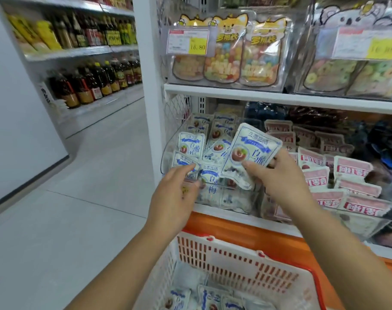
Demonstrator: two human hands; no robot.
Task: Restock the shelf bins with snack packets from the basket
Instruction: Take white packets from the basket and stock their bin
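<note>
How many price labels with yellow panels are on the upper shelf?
2. One white-and-yellow price label hangs before the cat-topped candy pouches at left; the other hangs before the koala-topped pouches at right. More may lie beyond the frame edge.

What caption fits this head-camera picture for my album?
Right hand holds a blue-and-white snack packet over the clear bin; left hand touches packets inside.

The basket (pixel 235 260) sits low in front of the shelf (pixel 280 98) — packets (pixel 210 298) lie in it. Above it, a bin (pixel 163 157) holds more packets; bottles (pixel 90 86) stand far left.
</note>
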